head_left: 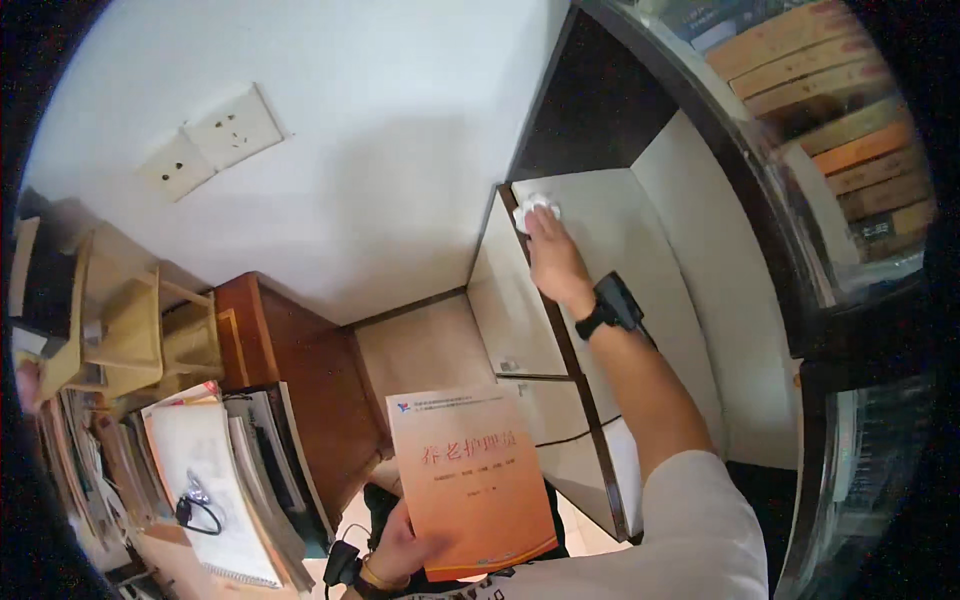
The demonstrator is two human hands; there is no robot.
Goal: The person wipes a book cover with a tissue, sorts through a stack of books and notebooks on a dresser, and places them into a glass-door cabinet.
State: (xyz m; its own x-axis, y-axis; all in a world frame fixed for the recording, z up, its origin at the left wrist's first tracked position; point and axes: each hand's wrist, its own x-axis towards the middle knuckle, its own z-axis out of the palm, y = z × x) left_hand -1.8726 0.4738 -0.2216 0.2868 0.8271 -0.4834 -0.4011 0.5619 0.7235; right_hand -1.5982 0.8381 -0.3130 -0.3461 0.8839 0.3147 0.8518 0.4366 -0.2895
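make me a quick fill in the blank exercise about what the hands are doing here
1. The left hand holds an orange ____ by its lower edge.
2. The right hand presses a crumpled white cloth against the top of a white ____.
3. On the right wrist sits a black ____.
4. The two wall sockets on the white wall are coloured ____.

Missing words: book; cabinet; watch; white

head view looks down at shelf (640,215)
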